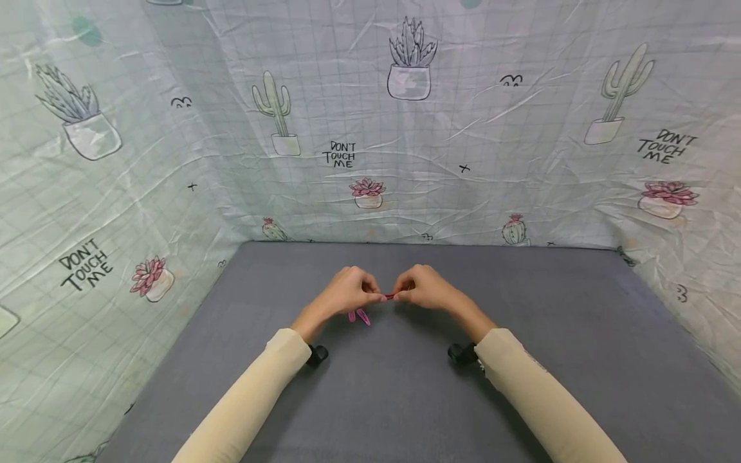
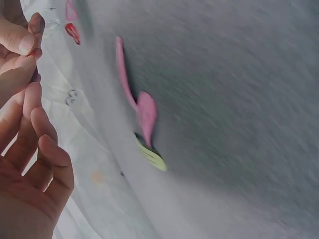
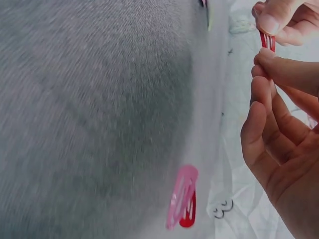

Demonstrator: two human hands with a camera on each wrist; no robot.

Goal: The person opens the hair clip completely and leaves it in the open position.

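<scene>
The left hand (image 1: 349, 290) and the right hand (image 1: 427, 287) are grasping together one thing, the red hair clip (image 3: 267, 42). Each hand pinches one end of it between thumb and fingertips, so the short middle part of the clip is visible in the gap between the two hands. The clip is held above the grey table (image 1: 399, 399), and in the head view it lies almost level. The other fingers of the right hand are loosely bent, as its wrist view shows.

Beside the left hand, on the side nearer to the person, two narrow pink pieces (image 1: 363, 316) lie on the table, close to each other. The left wrist view shows that a yellow-green piece (image 2: 151, 157) touches, or nearly touches, the end of one of them.

Near the right hand, its wrist view shows a pink clip (image 3: 183, 194) on the table, partly over a second red clip (image 3: 188, 214).

Behind each hand, at the wrist, there is a dark device (image 1: 462, 354), then a beige sleeve (image 1: 249, 399). Beyond both hands, past the far table edge, a pale curtain (image 1: 463, 135) hangs with printed potted plants and the words "DON'T TOUCH ME".
</scene>
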